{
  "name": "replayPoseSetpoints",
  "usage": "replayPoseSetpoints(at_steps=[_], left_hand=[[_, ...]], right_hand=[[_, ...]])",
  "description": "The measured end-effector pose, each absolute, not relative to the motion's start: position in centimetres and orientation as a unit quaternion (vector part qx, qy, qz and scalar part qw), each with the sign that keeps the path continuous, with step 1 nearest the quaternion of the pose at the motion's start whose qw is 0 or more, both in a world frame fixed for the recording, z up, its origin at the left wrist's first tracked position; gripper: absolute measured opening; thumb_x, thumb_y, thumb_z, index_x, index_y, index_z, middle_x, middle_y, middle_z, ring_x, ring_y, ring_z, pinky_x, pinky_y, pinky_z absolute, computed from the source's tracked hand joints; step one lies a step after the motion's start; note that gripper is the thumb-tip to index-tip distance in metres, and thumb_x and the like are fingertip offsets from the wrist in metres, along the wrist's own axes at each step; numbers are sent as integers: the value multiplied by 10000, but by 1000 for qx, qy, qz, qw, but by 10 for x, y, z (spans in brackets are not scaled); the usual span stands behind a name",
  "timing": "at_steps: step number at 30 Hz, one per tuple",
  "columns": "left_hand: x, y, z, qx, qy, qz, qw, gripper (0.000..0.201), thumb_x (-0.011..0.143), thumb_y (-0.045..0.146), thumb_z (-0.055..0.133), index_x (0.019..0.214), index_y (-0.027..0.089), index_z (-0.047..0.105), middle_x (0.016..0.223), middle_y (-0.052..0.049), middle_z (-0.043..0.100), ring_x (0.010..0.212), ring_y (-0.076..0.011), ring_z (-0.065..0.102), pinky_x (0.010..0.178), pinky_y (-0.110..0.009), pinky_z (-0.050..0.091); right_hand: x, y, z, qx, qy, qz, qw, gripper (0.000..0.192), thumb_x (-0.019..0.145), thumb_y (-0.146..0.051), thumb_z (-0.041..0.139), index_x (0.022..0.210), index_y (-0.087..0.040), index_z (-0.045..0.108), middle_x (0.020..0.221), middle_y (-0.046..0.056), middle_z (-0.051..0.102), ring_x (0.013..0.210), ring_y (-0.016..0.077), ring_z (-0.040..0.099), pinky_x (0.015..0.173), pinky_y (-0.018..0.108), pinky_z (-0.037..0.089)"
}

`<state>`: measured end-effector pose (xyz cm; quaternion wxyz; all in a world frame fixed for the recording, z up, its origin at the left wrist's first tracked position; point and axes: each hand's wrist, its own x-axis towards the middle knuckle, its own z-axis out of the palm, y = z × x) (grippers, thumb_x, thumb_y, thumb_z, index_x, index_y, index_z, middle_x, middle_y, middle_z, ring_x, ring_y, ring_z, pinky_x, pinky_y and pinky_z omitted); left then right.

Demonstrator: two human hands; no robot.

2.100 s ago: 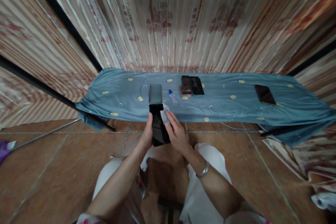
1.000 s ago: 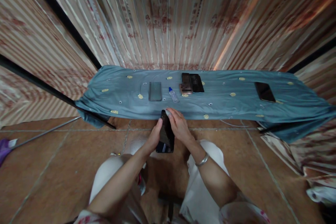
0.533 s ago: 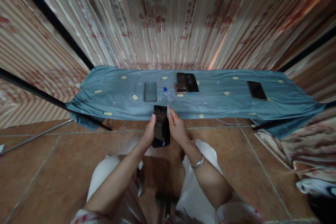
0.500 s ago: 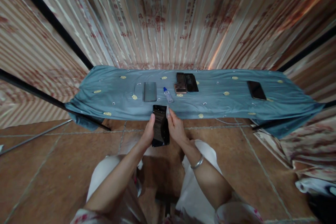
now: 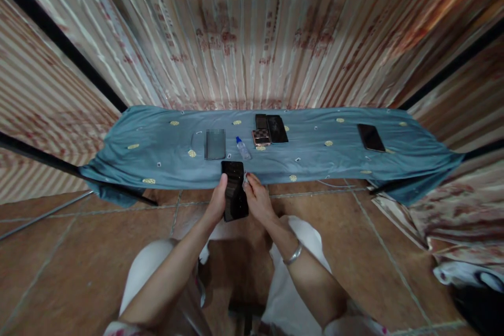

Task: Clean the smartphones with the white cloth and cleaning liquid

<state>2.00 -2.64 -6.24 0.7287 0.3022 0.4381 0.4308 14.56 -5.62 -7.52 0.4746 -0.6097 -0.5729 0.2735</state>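
L fingers [image 5: 223, 179] grip blk phone [image 5: 235, 198], R fingers [image 5: 249, 185] pinch pale cloth [image 5: 245, 176]; blue-capped btl [image 5: 244, 150] nearby, contents unclear.

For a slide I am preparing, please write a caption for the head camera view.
Left hand holds a black phone; right hand pinches a pale scrap beside it, near a blue cloth.

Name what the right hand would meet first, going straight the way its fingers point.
Probably the black phone in the left hand, at its upper right edge; whether the right hand touches it now is unclear.
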Motion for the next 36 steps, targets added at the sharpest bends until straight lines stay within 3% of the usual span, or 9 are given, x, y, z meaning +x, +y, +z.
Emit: replayPoseSetpoints(at_steps=[10,15,22,29,36], left_hand=[[30,-18,-46,234,443,374,780,619,845,663,484,956,111,739,823,-112,763,841,-243,723,854,-361,549],[47,-19,-48,239,450,358,782,599,842,648,510,960,102,726,825,-109,762,805,-234,724,799,-342,559],[72,-22,-51,251,459,367,770,533,844,611,539,874,110,715,747,-79,746,699,-203,708,734,-311,556],[90,-20,-38,258,424,366,787,615,880,642,437,953,103,725,777,-85,752,662,-178,692,701,-280,546],[84,-13,-21,253,400,345,810,760,915,678,248,1008,82,711,810,-117,754,641,-202,691,641,-311,561]], right_hand=[[152,-65,-86,-600,-586,290,460,324,933,-299,437,1168,-214,643,1260,111,648,1202,229,584,1059,407,437],[170,-66,-86,-620,-547,330,455,233,895,-262,470,973,-200,681,1018,74,708,971,217,646,913,359,485],[193,-73,-88,-618,-481,398,477,228,850,-332,513,831,-205,701,751,-11,677,751,174,598,729,274,466],[197,-71,-85,-591,-417,428,542,224,835,-323,534,905,-209,714,843,-11,715,832,169,623,852,302,478],[196,-75,-80,-590,-401,437,547,244,829,-351,526,876,-197,710,801,-16,690,789,167,604,813,291,466]])
